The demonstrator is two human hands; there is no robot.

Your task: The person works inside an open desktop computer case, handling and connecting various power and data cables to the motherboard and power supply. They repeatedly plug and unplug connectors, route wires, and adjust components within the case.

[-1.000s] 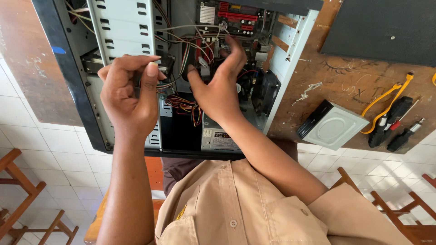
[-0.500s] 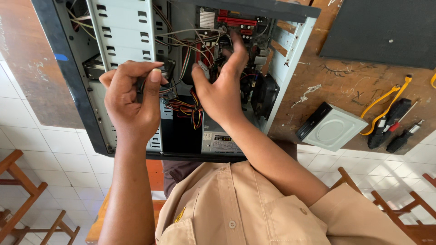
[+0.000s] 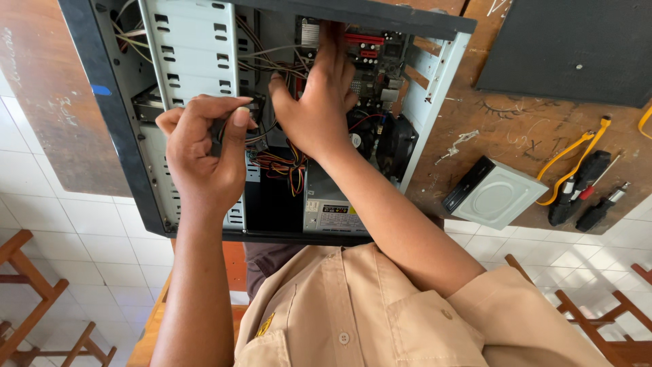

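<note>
An open black computer case [image 3: 109, 115] lies on a worn wooden table. My left hand [image 3: 204, 156] is in front of the grey drive bays [image 3: 193, 51]. Its thumb and fingers pinch a small black connector [image 3: 217, 132] on a cable. My right hand [image 3: 319, 102] reaches deeper into the case, back toward the camera. Its fingers stretch over the bundle of coloured wires [image 3: 282, 163] up to the motherboard [image 3: 380, 54]. Whatever lies under its palm is hidden.
A grey power supply [image 3: 333, 211] sits at the case's near edge. On the table to the right lie a grey optical drive [image 3: 496, 194], black-handled screwdrivers [image 3: 587, 197], a yellow cable [image 3: 570, 153] and a black side panel [image 3: 570, 47]. Wooden chairs [image 3: 27, 292] stand on the white tiled floor.
My right hand has slid farther into the case, from the wires toward the motherboard. My left hand keeps its pinch on the black connector and has hardly shifted.
</note>
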